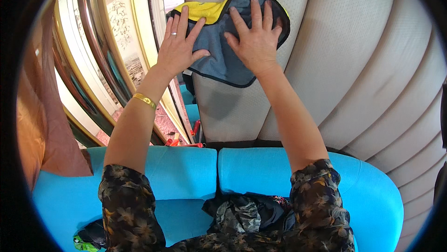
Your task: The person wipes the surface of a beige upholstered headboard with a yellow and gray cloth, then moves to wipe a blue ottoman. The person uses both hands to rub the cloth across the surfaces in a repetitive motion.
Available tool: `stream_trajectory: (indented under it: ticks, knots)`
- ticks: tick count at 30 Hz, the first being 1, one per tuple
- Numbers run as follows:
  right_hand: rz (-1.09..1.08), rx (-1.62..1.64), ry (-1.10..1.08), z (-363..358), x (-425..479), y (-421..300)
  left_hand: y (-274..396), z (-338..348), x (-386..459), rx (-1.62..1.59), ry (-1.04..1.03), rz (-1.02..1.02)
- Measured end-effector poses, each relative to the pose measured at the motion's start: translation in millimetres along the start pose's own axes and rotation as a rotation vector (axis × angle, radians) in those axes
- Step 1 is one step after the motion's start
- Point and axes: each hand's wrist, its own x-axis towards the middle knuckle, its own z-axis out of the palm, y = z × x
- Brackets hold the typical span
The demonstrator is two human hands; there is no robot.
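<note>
A grey microfibre cloth [227, 65] with black edging lies spread against a light grey padded wall panel [230, 123]. Part of its upper left edge is folded over and shows a yellow face. My left hand [176, 44] rests on the cloth's left side, fingers spread, a ring on one finger. Flat on the right part of the cloth is my right hand [257, 41], also with its fingers apart. Both arms reach up over the back of a turquoise sofa [185, 168].
Left of the panel stands a window or mirror frame with glossy gold-edged uprights [101, 42]. A brown curtain [59, 123] hangs at far left. Red-handled items [185, 143] sit behind the sofa back. Dark crumpled clothing [241, 213] lies on the seat. Ribbed padding [349, 60] continues rightward.
</note>
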Motion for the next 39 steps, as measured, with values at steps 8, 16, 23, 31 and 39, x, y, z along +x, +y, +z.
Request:
stream_trajectory:
  ticks: [8,16,23,31,39]
  knots:
    - [-0.139,0.055,-0.241,13.7,-116.5,-8.8,26.5,39.8,-84.2,-0.026,-0.235,0.066]
    - [-0.091,0.090,0.074,-17.0,23.2,-15.0,-47.8,-14.4,-5.4,0.196,0.050,0.076]
    - [-0.236,0.018,-0.194,25.8,-61.1,-24.2,-29.2,18.1,-53.3,0.144,-0.127,-0.039]
    - [-0.189,0.093,-0.123,-5.2,20.6,17.2,-39.3,-7.4,-11.4,0.187,0.029,0.064]
    - [-0.240,0.130,-0.272,30.9,-149.2,-19.5,26.9,54.3,-135.2,0.077,-0.261,-0.098]
